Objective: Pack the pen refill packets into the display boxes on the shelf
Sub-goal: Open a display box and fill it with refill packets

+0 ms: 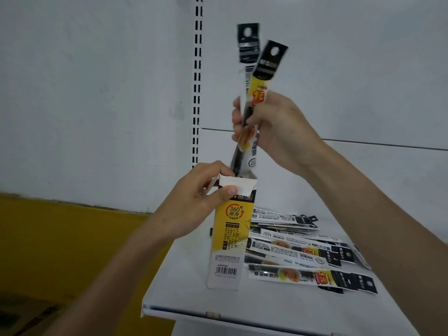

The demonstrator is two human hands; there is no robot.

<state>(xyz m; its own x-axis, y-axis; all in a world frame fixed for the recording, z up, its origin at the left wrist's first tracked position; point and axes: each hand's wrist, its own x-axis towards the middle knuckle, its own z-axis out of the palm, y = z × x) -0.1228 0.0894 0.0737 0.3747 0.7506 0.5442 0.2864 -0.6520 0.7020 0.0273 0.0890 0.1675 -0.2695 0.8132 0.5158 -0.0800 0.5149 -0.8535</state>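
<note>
Refill packets (pixel 263 69), at least two, stand gripped in my right hand (pixel 278 127) directly above the display box (pixel 228 238), their lower ends entering its mouth. My left hand (pixel 194 204) pinches the box's top flap, steadying it on the shelf (pixel 218 301). I judge a straight, vertical feed best, with the flap held wide. Just right of the box lie loose packets (pixel 303 251). The box's interior is hidden, and the held count is unclear.

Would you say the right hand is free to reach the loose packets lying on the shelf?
Probably not yet: the right hand grips two packets over the box; the pile itself lies uncovered.
</note>
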